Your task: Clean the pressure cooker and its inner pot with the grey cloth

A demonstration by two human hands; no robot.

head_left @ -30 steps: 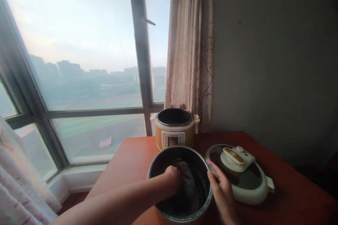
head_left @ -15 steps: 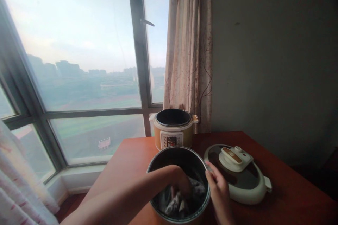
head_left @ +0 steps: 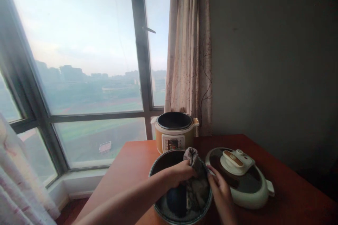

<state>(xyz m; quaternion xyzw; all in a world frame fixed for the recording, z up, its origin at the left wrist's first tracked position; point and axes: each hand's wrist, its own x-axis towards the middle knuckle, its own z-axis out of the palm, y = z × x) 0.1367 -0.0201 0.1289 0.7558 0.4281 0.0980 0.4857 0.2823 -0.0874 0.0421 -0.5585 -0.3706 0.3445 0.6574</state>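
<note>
A round inner pot point(head_left: 155, 197) with a dark inside is tilted toward me at the table's near side. My left hand point(head_left: 185, 171) is closed on a grey cloth point(head_left: 194, 161), whose bunched top shows at the far right rim while the rest hangs inside the pot. On the right side, my right hand point(head_left: 219, 184) grips the pot's rim, thumb and fingers closed over it. Just behind the pot stands the electric pressure cooker point(head_left: 162, 137), uncovered, its dark opening facing up and its control panel facing me.
To the right, the cooker's lid point(head_left: 250, 200) lies on the reddish-brown table point(head_left: 116, 179), handle side up. A large window point(head_left: 97, 77) fills the left, with a patterned curtain point(head_left: 185, 52) beside it behind the cooker. A grey wall point(head_left: 269, 59) rises at the right.
My left hand has risen from deep inside the pot to rim height, bringing part of the cloth up with it. My right hand stays on the rim. The camera view has shifted slightly.
</note>
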